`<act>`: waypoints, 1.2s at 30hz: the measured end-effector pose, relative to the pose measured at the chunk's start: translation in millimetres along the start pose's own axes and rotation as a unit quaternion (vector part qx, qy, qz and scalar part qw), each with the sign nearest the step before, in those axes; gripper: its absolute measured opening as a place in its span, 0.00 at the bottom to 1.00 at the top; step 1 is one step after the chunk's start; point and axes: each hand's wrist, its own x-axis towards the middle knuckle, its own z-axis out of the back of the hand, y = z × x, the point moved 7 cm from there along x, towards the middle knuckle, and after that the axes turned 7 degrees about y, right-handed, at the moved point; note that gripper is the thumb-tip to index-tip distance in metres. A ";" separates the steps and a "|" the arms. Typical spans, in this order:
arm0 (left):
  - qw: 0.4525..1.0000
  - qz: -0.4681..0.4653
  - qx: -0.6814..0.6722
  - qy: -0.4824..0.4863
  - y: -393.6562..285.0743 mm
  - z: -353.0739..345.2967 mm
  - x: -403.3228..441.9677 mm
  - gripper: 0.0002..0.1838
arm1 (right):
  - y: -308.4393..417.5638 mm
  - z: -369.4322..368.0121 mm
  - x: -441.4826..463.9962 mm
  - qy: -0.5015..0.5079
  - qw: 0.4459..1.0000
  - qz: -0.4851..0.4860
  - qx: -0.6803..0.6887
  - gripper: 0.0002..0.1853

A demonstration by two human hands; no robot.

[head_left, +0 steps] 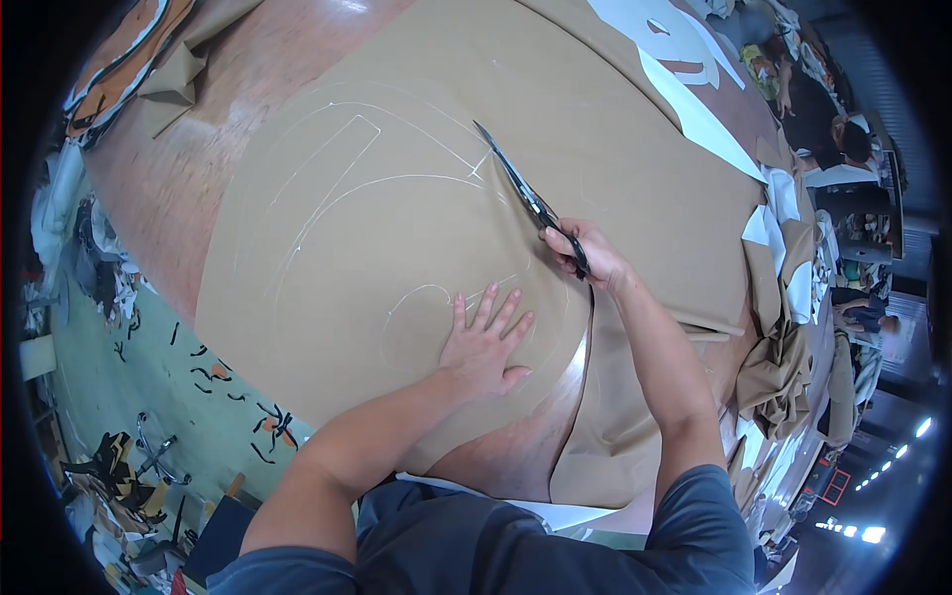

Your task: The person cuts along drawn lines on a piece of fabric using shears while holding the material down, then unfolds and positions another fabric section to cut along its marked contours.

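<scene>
A large tan sheet of material (327, 327) lies over the table, with thin white outlines of curved shapes drawn on it. My left hand (484, 347) rests flat on the sheet, fingers spread, over a small curved outline. My right hand (585, 253) is closed round the handles of long dark scissors (521, 181). The blades point up and to the left, near the corner of a drawn outline, and look nearly closed. A cut edge of the sheet runs down from below the scissors' handles.
Bare wooden tabletop (268, 64) shows at the upper left. White pattern pieces (694, 109) lie at the upper right, and crumpled tan material (778, 382) at the right. Scraps litter the green floor (188, 397). People are in the background at the far right.
</scene>
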 end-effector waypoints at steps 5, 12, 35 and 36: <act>0.999 -0.009 -0.045 0.002 8.6 9.8 -6.6 0.42 | 6.1 11.6 3.3 0.009 0.999 -0.005 -0.044 0.25; 0.997 -0.052 -0.044 -0.035 12.2 10.1 -11.3 0.39 | 9.0 1.3 7.7 0.018 1.000 -0.003 -0.011 0.27; 0.955 0.205 0.032 -0.212 160.2 67.4 -68.4 0.41 | 28.7 24.5 12.5 0.020 0.997 -0.007 -0.071 0.31; 0.956 0.206 0.035 -0.208 163.5 63.4 -71.1 0.41 | 30.2 25.1 14.0 0.026 0.997 -0.008 -0.073 0.32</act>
